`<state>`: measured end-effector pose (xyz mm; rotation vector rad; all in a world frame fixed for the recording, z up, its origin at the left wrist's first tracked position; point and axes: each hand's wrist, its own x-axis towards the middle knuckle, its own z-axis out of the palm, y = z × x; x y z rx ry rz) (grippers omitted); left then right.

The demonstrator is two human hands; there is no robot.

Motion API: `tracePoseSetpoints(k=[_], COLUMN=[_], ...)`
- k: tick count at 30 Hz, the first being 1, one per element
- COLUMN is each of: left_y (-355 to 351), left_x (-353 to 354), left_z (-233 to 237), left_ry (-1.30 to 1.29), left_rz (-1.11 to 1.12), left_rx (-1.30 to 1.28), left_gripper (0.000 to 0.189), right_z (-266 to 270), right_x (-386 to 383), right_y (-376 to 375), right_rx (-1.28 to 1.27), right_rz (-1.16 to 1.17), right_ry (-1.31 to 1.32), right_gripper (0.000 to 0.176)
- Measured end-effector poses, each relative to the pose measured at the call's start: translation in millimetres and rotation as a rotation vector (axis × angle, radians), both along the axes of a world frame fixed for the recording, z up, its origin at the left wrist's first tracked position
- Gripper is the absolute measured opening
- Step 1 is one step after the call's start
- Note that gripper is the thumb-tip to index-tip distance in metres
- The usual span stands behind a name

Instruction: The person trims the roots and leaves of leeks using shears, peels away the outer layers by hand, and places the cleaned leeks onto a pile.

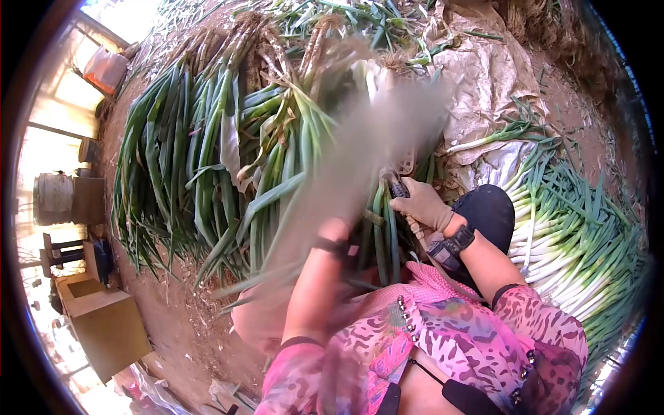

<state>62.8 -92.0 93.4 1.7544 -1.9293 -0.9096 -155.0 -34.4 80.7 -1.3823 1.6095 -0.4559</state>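
Note:
My right hand (423,205), in a tan glove, is closed around a dark air gun (398,187) with a hose fitting and a tan hose (417,228) at its lower end. Smeared by motion, my left hand (339,211) cannot be made out, nor its fingers. A long pale blur runs across it, up to the right toward a whitish stalk. Left of it lies a big pile of uncleaned green onions (207,159), with rooty ends at the top. A few green leaves (387,238) hang just below the air gun.
Clean green onions with white stalks (564,242) lie in a heap on the right. Crumpled tan sheeting (487,86) covers the ground at upper right. A wooden box (104,325) and a white bucket (54,198) stand at left. Dirt floor (183,321) shows below the pile.

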Motion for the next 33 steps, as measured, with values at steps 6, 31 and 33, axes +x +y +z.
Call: tracePoseSetpoints(k=[6, 31, 33], left_y=[-72.5, 12.6, 16.6], left_x=[24.0, -42.2, -41.2], left_z=[-11.6, -40.4, -46.9], left_ry=[-0.289, 0.591, 0.613], left_rz=[0.232, -0.067, -0.058], left_rx=[-0.223, 0.357, 0.349], left_gripper=[0.045, 0.059, 0.056], right_z=[38.6, 37.0, 44.7], right_x=[9.3, 2.3, 0.6], right_y=[0.4, 6.2, 11.4], right_rx=[0.220, -0.056, -0.080], right_rz=[0.033, 0.170, 0.164], right_ry=[0.054, 0.264, 0.255], right_gripper=[0.053, 0.053, 0.052])
